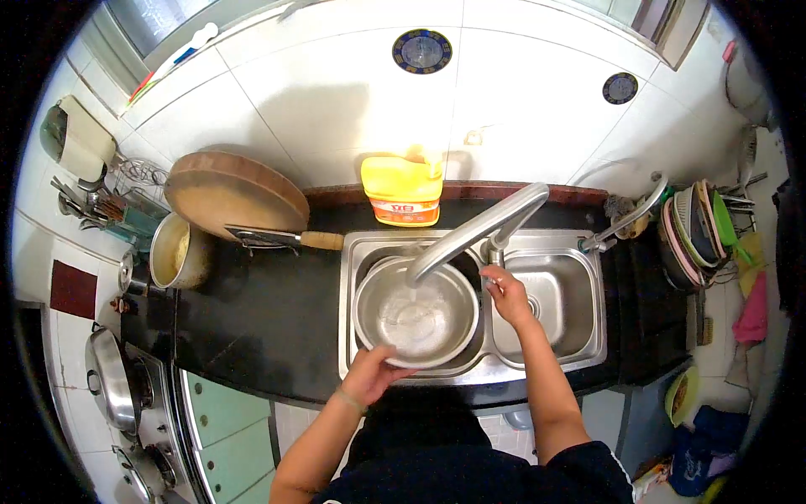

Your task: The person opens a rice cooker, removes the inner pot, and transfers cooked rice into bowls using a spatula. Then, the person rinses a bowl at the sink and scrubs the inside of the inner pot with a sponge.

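A round metal basin [367,317] sits in the left bowl of the steel sink [346,357], with water in its bottom. My left hand [371,375] grips the basin's near rim, thumb over the edge. The silver faucet [478,231] arches over the basin, its spout end above the water. At the faucet's base, between the two sink bowls, my right hand [506,296] has its fingers closed on the faucet handle, which they mostly hide. The right sink bowl [554,307] lies just beside that hand.
A yellow jug [403,191] stands behind the sink. On the left are a round cutting board [239,193], a cleaver [285,238] and a pot [180,252]. Stacked baskets [693,231] stand at the right. The black counter [243,328] surrounds the sink.
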The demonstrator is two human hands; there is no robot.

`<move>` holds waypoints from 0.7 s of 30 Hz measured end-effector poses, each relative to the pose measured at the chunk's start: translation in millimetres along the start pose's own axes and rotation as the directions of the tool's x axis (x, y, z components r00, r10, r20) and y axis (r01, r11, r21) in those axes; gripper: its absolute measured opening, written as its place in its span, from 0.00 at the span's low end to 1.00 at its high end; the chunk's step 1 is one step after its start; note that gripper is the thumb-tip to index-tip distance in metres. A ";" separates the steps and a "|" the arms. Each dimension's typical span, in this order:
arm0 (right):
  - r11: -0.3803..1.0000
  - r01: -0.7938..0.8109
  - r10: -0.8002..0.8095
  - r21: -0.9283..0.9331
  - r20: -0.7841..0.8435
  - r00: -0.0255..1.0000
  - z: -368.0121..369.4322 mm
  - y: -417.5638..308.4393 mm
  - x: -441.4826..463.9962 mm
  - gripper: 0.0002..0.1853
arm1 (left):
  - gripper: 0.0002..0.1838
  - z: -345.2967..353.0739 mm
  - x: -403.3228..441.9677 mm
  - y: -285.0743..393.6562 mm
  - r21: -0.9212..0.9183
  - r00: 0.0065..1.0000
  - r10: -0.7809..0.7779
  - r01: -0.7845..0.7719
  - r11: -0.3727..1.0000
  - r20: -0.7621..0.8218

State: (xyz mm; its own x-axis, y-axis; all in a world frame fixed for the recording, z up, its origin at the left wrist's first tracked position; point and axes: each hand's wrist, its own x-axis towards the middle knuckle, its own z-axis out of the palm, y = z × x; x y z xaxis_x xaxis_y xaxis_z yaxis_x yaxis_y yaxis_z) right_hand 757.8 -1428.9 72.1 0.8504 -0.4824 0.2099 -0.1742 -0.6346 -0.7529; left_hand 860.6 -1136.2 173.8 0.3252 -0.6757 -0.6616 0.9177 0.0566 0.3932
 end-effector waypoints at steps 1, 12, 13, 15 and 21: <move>1.000 0.008 -0.008 0.017 0.002 1.000 0.1 -0.1 0.2 0.16 | 0.25 -6.4 -5.6 -3.8 0.081 0.995 0.076 -0.071 0.994 -0.065; 0.995 -0.046 0.045 0.088 0.019 0.999 -0.7 -2.8 1.1 0.17 | 0.23 -11.4 12.8 4.0 -0.119 0.995 0.078 -0.085 0.989 -0.060; 0.995 -0.011 0.011 0.097 0.001 1.000 -1.1 -3.3 -0.4 0.17 | 0.23 -8.5 12.1 -0.2 -0.076 0.995 0.073 -0.078 0.994 -0.067; 0.992 -0.027 0.026 0.121 0.009 1.000 -1.7 -3.2 -1.8 0.17 | 0.23 -8.3 6.8 -7.2 0.014 0.990 0.084 -0.082 0.996 -0.113; 0.996 -0.036 0.033 0.087 0.042 0.999 -6.2 -9.5 1.7 0.16 | 0.23 -54.9 -0.2 -5.0 0.070 0.966 0.185 -0.175 0.982 -0.180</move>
State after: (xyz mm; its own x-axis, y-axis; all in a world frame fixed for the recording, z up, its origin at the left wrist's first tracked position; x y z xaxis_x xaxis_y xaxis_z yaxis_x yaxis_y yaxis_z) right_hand 757.8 -1427.4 83.5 0.8644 -0.4771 0.1585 -0.1612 -0.5616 -0.8116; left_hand 868.5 -1096.0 136.9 0.5248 -0.5100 -0.6815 0.8286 0.1226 0.5463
